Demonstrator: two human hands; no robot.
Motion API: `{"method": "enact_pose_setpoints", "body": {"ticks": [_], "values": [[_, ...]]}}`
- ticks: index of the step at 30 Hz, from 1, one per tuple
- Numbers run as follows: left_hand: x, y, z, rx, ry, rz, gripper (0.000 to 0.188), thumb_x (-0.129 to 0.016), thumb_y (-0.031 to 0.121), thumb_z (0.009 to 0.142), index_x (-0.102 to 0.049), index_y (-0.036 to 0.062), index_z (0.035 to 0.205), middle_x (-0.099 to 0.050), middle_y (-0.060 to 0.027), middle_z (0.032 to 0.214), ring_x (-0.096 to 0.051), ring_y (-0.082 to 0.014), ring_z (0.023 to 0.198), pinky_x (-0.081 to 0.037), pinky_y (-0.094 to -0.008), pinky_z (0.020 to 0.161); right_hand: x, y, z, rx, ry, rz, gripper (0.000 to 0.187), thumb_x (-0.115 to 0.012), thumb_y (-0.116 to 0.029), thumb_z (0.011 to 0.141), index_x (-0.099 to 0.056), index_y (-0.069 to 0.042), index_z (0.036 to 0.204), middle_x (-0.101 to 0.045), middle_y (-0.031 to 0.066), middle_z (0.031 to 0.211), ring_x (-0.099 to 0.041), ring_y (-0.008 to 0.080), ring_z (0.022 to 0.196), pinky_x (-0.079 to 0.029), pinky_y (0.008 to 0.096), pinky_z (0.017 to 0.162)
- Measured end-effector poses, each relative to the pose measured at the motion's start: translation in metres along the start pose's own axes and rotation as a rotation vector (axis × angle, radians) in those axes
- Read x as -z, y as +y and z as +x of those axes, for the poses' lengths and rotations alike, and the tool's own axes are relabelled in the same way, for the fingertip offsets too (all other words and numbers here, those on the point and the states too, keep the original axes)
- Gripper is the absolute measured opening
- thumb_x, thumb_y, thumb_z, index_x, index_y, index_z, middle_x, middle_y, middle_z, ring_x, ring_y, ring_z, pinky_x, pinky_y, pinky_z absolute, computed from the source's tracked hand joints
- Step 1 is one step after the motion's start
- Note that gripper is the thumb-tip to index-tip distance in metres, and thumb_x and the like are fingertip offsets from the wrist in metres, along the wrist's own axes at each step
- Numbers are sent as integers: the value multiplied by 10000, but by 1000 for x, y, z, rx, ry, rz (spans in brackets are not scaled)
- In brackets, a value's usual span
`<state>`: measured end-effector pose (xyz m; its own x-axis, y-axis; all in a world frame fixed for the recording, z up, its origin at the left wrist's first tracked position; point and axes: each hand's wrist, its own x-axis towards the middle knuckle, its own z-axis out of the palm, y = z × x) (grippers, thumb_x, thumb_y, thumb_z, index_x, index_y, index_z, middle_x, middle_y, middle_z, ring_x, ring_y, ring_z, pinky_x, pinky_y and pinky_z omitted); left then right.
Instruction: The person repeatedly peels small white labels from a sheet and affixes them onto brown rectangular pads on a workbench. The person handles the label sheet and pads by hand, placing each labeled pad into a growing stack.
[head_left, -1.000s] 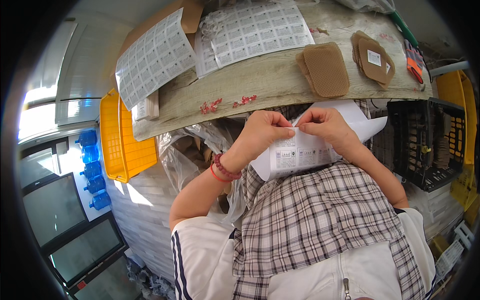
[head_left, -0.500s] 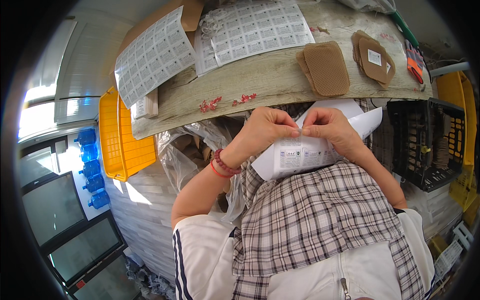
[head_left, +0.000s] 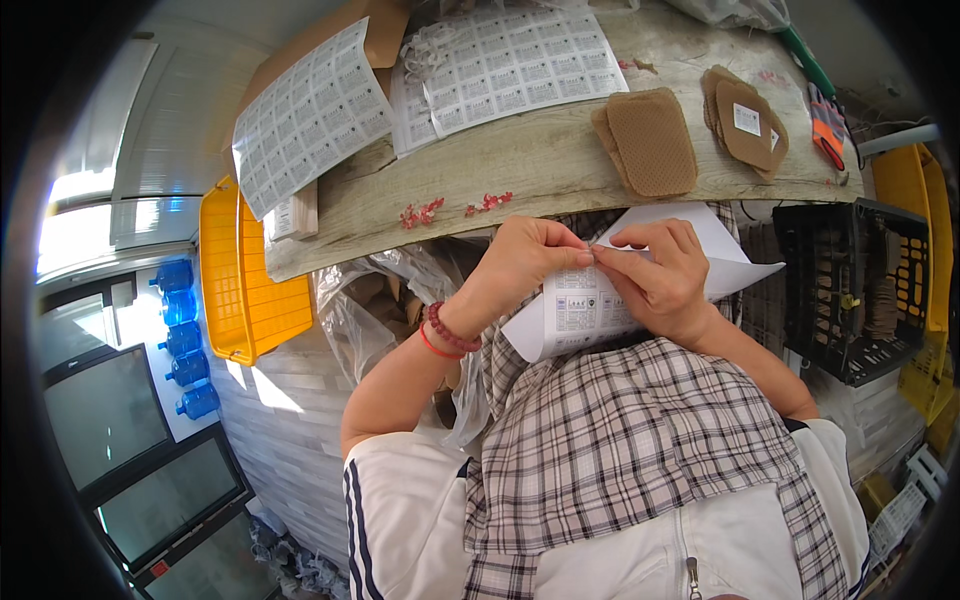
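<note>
Work pos.: we hold the label sheet [head_left: 575,310] over our lap, just below the near edge of the table [head_left: 370,205].

L hand [head_left: 535,256]: closed in a pinch, thumb tip against index, on the sheet's upper edge.
R hand [head_left: 665,280]: part open; thumb reaches to the L fingertips, index bent & lifted clear of it, other fingers curled. Whether those touch the sheet, we can't tell.

Orientation: printed face toward us, label rows running approx. L–R. One corner points lower L; blank white part spreads behind the R hand, w/ a corner pointing R. Visible spread runs L–R, rising slightly to R. True long axis: can't tell, sheet is curled & partly covered.

Containers:
- Clear bag [head_left: 342,305], below table, L of sheet: brown pieces inside.
- Yellow basket [head_left: 278,322], far L, by table end: slatted inner wall & handle in view.
- Black crate [head_left: 860,372], R of our lap: brown pieces [head_left: 880,305] packed inside; exact kind unclear.
- Cardboard box [head_left: 285,62], upper L of table: a slanted sheet [head_left: 315,120] of labels leans against it.

On table: flat sheets [head_left: 530,62] of labels, plain brown pads [head_left: 655,140] & labelled pads [head_left: 735,140], the latter farther R.
</note>
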<state>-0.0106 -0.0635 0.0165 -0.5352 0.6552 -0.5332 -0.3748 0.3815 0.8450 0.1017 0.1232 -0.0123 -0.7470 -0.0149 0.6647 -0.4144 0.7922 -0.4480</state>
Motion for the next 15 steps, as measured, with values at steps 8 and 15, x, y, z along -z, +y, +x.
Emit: {"method": "enact_pose_setpoints", "body": {"ticks": [8,15], "values": [[-7,2,-2,-59,45,-5,151,-728,107,918,-755,-38,952,-737,-55,820,-642,-84,710,-513,-244,624,-9,-2,-1,-82,53,61,222,-823,-9,670,-720,-95,847,-642,39,870,-595,242,779,-461,355,689],[-6,12,-1,79,23,4,196,-708,202,959,-755,12,966,-723,-2,829,-622,-61,701,-469,-215,624,-16,1,-7,-109,51,126,260,-794,44,685,-661,-60,883,-621,94,919,-587,290,797,-479,372,680]]}}
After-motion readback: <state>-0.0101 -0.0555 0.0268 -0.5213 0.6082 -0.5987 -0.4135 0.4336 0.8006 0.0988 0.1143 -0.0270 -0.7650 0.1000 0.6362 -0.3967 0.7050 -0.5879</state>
